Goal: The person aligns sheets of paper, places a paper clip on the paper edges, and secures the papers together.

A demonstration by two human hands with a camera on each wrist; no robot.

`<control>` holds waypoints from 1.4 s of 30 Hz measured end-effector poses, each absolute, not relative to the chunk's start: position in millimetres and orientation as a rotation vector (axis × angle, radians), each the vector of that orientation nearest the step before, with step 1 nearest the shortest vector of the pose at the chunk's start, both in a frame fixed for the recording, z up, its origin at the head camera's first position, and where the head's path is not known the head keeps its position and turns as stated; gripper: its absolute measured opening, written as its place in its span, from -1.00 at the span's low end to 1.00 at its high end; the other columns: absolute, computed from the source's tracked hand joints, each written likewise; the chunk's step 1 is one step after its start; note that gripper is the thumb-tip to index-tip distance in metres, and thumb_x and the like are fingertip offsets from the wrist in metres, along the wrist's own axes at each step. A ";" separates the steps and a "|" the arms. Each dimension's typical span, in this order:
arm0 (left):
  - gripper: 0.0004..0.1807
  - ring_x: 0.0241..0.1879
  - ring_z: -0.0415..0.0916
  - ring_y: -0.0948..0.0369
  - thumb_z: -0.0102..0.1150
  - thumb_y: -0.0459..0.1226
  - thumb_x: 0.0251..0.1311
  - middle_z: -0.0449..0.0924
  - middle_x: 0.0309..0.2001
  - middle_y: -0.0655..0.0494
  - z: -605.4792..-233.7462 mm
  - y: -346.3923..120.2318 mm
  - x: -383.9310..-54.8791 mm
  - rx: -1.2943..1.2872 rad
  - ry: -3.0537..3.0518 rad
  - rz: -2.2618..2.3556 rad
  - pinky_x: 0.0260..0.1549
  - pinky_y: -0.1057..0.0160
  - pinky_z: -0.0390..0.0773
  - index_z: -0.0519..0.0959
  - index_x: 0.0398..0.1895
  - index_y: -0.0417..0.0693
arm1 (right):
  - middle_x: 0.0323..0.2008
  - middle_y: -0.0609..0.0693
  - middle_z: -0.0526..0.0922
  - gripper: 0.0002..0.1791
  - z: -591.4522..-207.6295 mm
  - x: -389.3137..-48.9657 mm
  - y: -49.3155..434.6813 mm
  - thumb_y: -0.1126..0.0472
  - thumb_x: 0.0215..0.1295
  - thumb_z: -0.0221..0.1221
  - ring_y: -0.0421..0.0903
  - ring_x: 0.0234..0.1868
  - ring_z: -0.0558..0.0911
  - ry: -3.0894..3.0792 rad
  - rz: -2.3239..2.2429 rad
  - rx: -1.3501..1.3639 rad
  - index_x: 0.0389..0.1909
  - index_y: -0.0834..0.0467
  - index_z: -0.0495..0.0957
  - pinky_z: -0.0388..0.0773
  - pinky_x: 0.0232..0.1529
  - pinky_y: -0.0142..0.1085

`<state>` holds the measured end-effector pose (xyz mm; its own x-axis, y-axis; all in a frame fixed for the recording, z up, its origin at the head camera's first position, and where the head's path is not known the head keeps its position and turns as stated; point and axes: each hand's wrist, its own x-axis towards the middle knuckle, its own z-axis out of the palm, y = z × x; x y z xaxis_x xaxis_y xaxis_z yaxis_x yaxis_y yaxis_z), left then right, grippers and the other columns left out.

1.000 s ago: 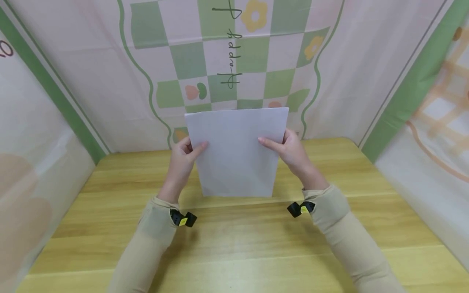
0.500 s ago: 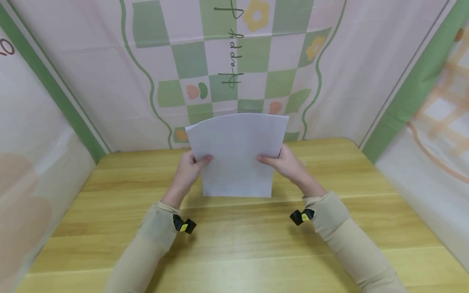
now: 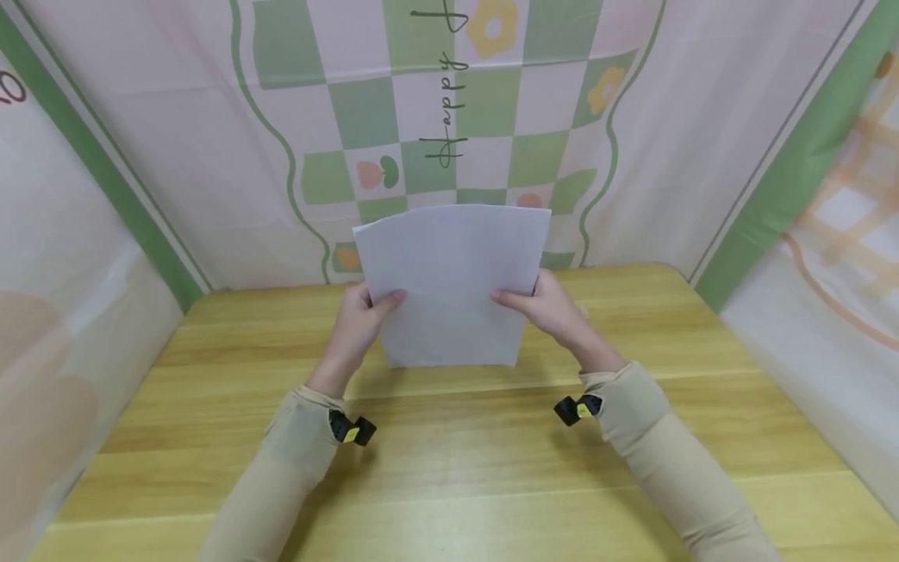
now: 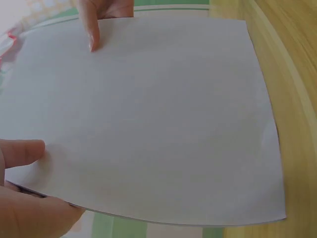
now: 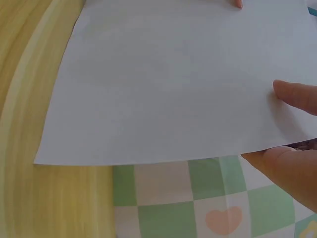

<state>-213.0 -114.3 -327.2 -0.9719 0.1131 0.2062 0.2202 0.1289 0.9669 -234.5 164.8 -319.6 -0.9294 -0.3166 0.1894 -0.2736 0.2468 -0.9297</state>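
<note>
Blank white paper (image 3: 449, 289) stands nearly upright over the table, its top edge bowed. Its edge looks thicker than one sheet, but I cannot count the sheets. My left hand (image 3: 357, 324) grips the left side, thumb on the near face and fingers behind. On the opposite side my right hand (image 3: 555, 312) pinches the paper in the same way, a little below mid-height. In the left wrist view the paper (image 4: 158, 119) fills most of the picture, with the left thumb (image 4: 25, 151) pressed on it. The right thumb (image 5: 297, 95) presses on the face in the right wrist view.
A wood-grain table (image 3: 449, 468) spreads beneath the hands. Behind it hangs a curtain (image 3: 492, 101) with green and white checks, and printed cloth encloses both sides. Each sleeve cuff carries a small black camera, such as the left one (image 3: 353, 429).
Both hands first slid down the paper's sides while its lower edge stayed low. Since then the hands and paper have risen slightly, and the lower edge sits higher. The top edge became bowed.
</note>
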 end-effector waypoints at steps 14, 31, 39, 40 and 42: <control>-0.58 0.20 0.42 -0.03 0.07 -0.33 0.28 0.49 0.16 -0.21 -350.7 -123.9 -220.7 -0.260 -2.512 -1.997 0.26 0.01 0.31 0.42 0.18 -0.31 | 0.27 0.30 0.35 -0.32 -348.8 -237.9 175.3 0.24 0.24 0.21 0.25 0.30 0.34 2.449 -1.529 -0.490 0.32 0.29 0.16 0.25 0.29 0.11; -0.56 0.32 0.25 -0.08 -0.10 -0.43 0.33 0.35 0.27 -0.26 -359.0 -122.9 -222.2 -0.137 -2.720 -1.901 0.32 -0.05 0.18 0.30 0.25 -0.43 | 0.29 0.29 0.34 -0.42 -360.8 -240.2 173.3 0.25 0.33 0.09 0.23 0.31 0.33 2.514 -1.370 -0.455 0.32 0.33 0.21 0.27 0.29 0.07; -0.54 0.34 0.22 -0.08 -0.10 -0.41 0.34 0.31 0.30 -0.25 -353.4 -122.7 -219.4 -0.129 -2.700 -1.936 0.35 -0.05 0.13 0.27 0.28 -0.41 | 0.29 0.31 0.33 -0.43 -355.8 -239.3 173.3 0.27 0.34 0.09 0.24 0.32 0.32 2.548 -1.366 -0.475 0.32 0.35 0.21 0.26 0.30 0.06; -0.54 0.34 0.22 -0.08 -0.10 -0.40 0.34 0.31 0.30 -0.26 -352.9 -122.8 -219.2 -0.133 -2.696 -1.934 0.35 -0.05 0.13 0.27 0.28 -0.41 | 0.28 0.31 0.34 -0.43 -354.7 -238.9 173.1 0.27 0.34 0.10 0.24 0.31 0.33 2.552 -1.370 -0.478 0.31 0.35 0.21 0.26 0.29 0.07; -0.54 0.33 0.23 -0.09 -0.08 -0.40 0.34 0.32 0.29 -0.26 -353.1 -123.2 -219.4 -0.149 -2.688 -1.932 0.34 -0.05 0.14 0.26 0.28 -0.41 | 0.27 0.32 0.35 -0.43 -353.4 -238.8 173.0 0.27 0.32 0.11 0.25 0.30 0.35 2.553 -1.378 -0.483 0.31 0.35 0.22 0.28 0.28 0.07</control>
